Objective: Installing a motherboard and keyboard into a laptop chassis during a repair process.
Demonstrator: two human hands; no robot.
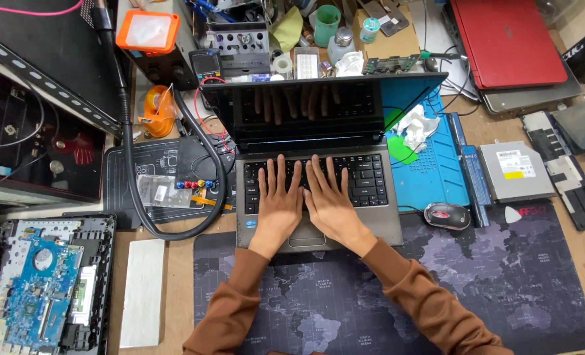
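Grey laptop (318,167) sits mid-desk (174,276), front edge on a dark map-print mat (503,289). Long axis runs 9–3 o'clock; lid open, dark screen at 12, touchpad toward 6. Left hand (278,204) & right hand (330,200) lie flat on the keyboard, fingers spread, pointing to 12, thumbs nearly touching; neither grips anything. Mouse (447,215) at 3 o'clock; bare blue circuit board (39,289) at 8.

red laptop (507,41), mouse (447,215), optical drive (516,171), opened circuit board (39,289).
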